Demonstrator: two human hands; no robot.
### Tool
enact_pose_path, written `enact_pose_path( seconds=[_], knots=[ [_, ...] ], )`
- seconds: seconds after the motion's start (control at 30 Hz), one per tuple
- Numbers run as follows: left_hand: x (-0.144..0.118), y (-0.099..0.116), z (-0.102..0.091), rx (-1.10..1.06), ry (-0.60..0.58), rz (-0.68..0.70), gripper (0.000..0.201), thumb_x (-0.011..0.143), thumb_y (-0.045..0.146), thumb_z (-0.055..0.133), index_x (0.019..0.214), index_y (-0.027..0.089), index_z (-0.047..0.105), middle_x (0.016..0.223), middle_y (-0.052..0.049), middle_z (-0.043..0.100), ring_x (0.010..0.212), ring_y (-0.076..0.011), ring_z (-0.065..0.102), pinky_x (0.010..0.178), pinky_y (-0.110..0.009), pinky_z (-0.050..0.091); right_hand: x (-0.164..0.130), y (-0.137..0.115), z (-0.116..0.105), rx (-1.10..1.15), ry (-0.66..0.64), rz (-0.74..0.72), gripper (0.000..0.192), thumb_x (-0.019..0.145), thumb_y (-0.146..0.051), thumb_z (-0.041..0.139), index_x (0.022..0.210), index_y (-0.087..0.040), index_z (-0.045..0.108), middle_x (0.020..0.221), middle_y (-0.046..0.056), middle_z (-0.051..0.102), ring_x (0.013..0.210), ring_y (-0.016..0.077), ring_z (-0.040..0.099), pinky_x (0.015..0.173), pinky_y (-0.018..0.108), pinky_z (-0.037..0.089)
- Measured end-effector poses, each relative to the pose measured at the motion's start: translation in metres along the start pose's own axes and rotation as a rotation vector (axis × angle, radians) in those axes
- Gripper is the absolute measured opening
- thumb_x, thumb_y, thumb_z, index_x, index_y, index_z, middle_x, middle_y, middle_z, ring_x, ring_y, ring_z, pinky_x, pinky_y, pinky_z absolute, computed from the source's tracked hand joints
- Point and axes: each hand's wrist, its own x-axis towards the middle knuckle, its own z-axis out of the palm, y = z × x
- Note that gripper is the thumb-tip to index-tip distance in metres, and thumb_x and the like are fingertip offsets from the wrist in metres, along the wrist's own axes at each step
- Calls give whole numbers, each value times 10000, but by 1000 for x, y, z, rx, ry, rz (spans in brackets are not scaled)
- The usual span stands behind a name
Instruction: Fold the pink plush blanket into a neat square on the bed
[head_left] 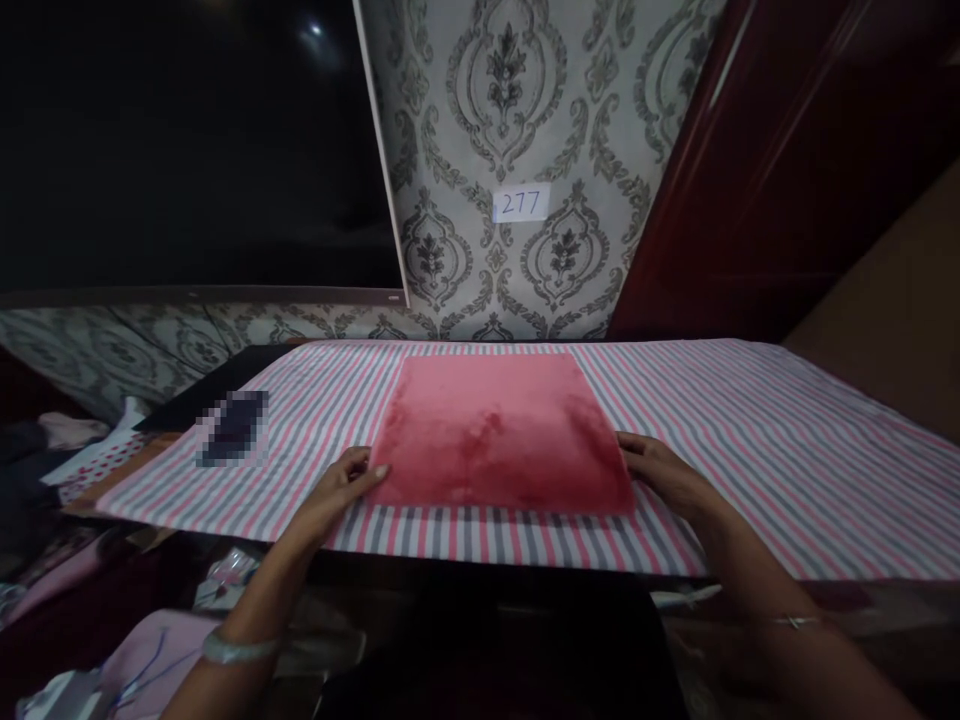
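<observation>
A pinkish-red plush cloth (pixel 495 430) lies flat as a neat rectangle on the striped tablecloth (pixel 750 440), with darker brushed patches across its pile. At its left edge, my left hand (pixel 349 490) pinches the cloth, thumb on top and fingers curled at the side. My right hand (pixel 667 475) is closed at the opposite edge, and some of its fingertips are hidden there. Whether the cloth is folded or a single layer, I cannot tell.
A blurred-out dark object (pixel 234 428) lies on the tablecloth at left. Behind the table hang a large black screen (pixel 195 150) and a paper marked 277 (pixel 521 203) on patterned wallpaper. Mixed fabrics and bags (pixel 150 650) are piled below left.
</observation>
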Motion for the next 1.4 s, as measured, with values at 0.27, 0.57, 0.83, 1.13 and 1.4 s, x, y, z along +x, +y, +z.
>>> enact_pose_path(
  seconds=[0.27,0.57,0.83,1.13,1.4],
  knots=[
    [-9,-23,5,98,-29,127,548,683,656,704,966,190,756,1362,-115,574,1301,-327,493,1130,-394,364,-25,23,4,46,76,-79,425,662,-594,781,778,-188,744,766,42,688,723,190,600,714,316,479],
    [-9,-28,13,87,40,171,552,724,640,681,1053,199,718,1231,-92,640,1141,-291,593,1014,-403,469,-40,43,15,-273,193,-285,495,702,-683,706,913,-237,752,982,84,661,983,285,604,927,421,480],
    [-2,-28,4,333,53,317,449,819,607,542,945,198,678,1009,-63,647,985,-241,620,934,-370,511,-37,57,16,-287,325,-335,352,754,-567,689,850,-232,736,877,48,599,858,230,590,814,356,501],
    [-1,-48,-11,548,-26,482,369,823,551,577,926,221,703,1197,-86,587,1127,-271,588,995,-414,500,-46,58,6,-358,193,-404,356,748,-545,723,960,-261,761,1086,71,582,1070,258,551,983,396,457],
    [-2,-41,-14,372,-4,301,446,741,658,646,869,235,714,1233,-68,605,1179,-284,580,1040,-385,473,-42,46,6,-288,245,-335,417,784,-629,655,888,-231,718,1017,69,608,1010,243,583,906,359,481]
  ],
)
